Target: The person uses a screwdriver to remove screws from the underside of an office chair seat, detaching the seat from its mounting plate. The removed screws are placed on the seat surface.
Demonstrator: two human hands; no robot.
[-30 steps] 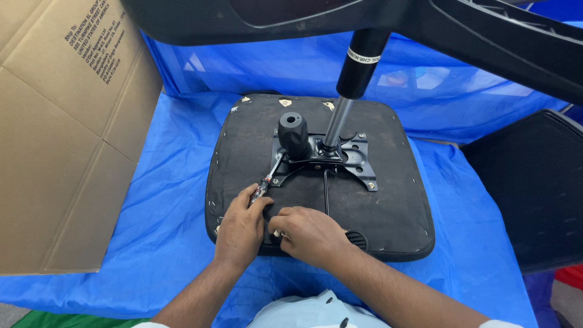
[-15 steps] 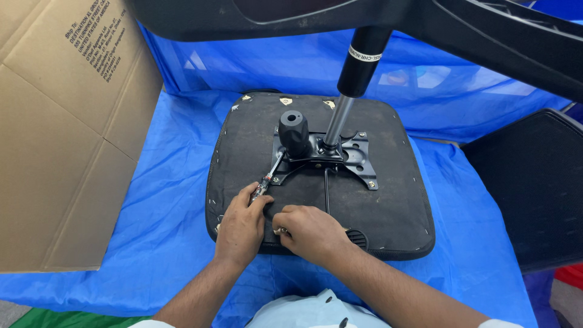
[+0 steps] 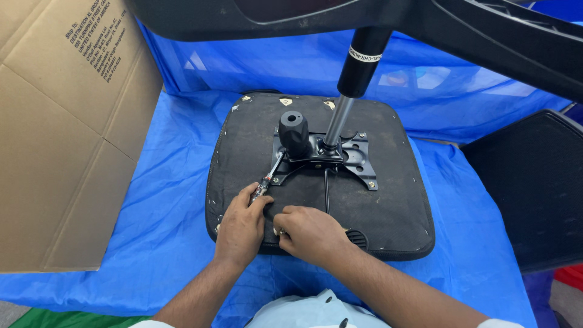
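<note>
Screwdriver [image 3: 267, 180] gripped in closed left hand [image 3: 241, 226] (shaft angled up-right toward mounting plate [image 3: 340, 157]); right hand [image 3: 310, 234] curled alongside, contents unclear.

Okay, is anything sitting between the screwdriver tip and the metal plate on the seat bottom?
Nothing visible does. The left hand holds the screwdriver, whose shaft runs bare up to the front left corner of the metal plate. The black knob stands just beyond that corner, off the shaft. The right hand rests nearer the seat edge.
</note>
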